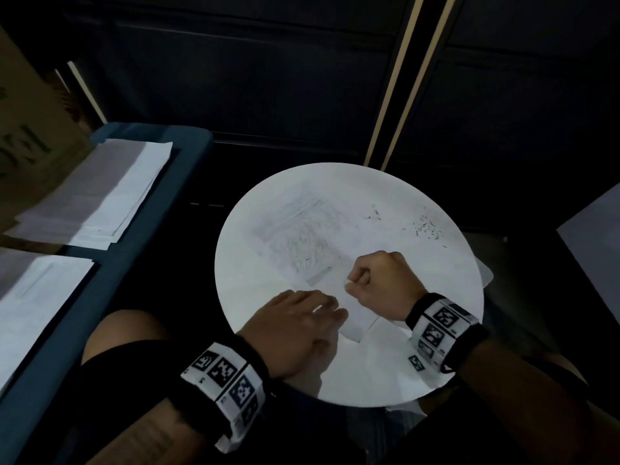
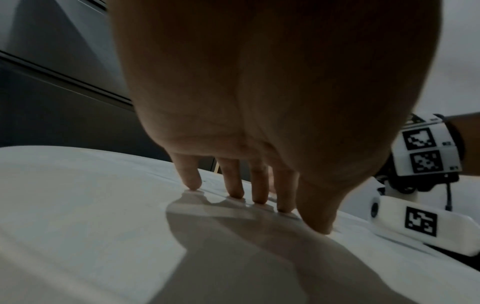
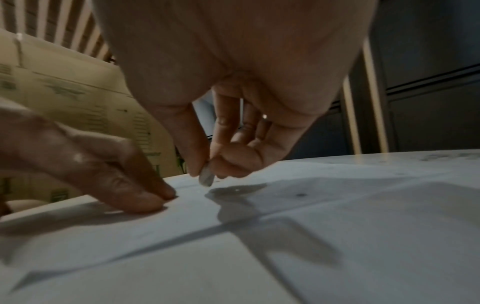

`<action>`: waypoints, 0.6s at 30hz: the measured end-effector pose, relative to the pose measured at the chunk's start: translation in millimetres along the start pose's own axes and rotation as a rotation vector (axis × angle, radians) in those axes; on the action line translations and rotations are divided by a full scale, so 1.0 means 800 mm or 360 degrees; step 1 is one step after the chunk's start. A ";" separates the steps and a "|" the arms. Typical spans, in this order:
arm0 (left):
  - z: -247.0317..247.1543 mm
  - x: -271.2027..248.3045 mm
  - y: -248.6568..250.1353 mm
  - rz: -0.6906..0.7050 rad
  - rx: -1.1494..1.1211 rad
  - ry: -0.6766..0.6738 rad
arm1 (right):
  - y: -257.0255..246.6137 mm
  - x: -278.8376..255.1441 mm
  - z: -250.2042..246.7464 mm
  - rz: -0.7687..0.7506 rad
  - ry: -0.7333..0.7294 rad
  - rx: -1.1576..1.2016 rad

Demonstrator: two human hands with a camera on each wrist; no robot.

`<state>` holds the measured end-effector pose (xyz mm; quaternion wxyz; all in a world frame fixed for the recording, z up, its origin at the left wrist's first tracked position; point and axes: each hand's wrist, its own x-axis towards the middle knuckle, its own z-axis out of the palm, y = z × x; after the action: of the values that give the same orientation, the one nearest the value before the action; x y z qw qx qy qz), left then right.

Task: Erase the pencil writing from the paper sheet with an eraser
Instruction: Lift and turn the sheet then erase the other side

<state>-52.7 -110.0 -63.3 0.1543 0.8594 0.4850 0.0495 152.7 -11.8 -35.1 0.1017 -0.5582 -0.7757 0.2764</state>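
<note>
Paper stacks (image 1: 100,189) are laid on a blue bench (image 1: 188,146) left of the round white table (image 1: 436,263). Sheet (image 1: 302,243) is spread on the table, its grey pencil smudges visible only from the head view; dark crumbs (image 1: 426,226) are scattered far right. Left hand (image 1: 295,327) is pressed flat on the sheet's near edge, fingers (image 2: 235,185) straight. Right hand (image 1: 382,283) is curled, the eraser (image 3: 207,178) pinched between thumb and fingertip just above the sheet, seen clearly only from the right wrist.
</note>
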 end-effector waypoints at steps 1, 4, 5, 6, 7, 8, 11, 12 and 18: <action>0.000 0.001 -0.001 0.0008 0.0021 -0.0006 | -0.008 0.001 0.004 -0.0013 -0.0062 -0.0022; -0.002 0.000 -0.003 0.0031 -0.0021 0.0000 | -0.013 0.014 -0.002 0.0056 -0.0078 -0.0074; -0.003 0.001 -0.003 0.0026 -0.0022 -0.0025 | -0.009 0.024 -0.009 0.0101 -0.0015 -0.0072; -0.002 0.002 -0.004 0.0016 -0.0003 -0.0059 | -0.005 0.033 -0.017 0.0152 0.0062 -0.0078; -0.001 0.002 -0.004 0.0002 0.0023 -0.0077 | 0.001 0.042 -0.024 0.0183 0.0112 -0.0103; -0.002 0.002 -0.003 -0.0008 0.0046 -0.0078 | 0.001 0.048 -0.030 0.0182 0.0145 -0.0128; -0.008 0.003 0.001 -0.0038 0.0024 -0.0090 | -0.010 0.045 -0.016 0.0150 0.0022 -0.0113; -0.010 0.002 0.005 -0.0046 0.0017 -0.0082 | -0.017 0.036 -0.007 0.0126 -0.0043 -0.0101; -0.005 -0.003 0.003 -0.0111 -0.0017 -0.0106 | -0.003 0.069 -0.035 0.0258 0.0247 -0.0119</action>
<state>-52.8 -112.8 -58.4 0.1766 0.8422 0.5091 0.0180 144.2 47.5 -19.4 0.1177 -0.6423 -0.7275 0.2107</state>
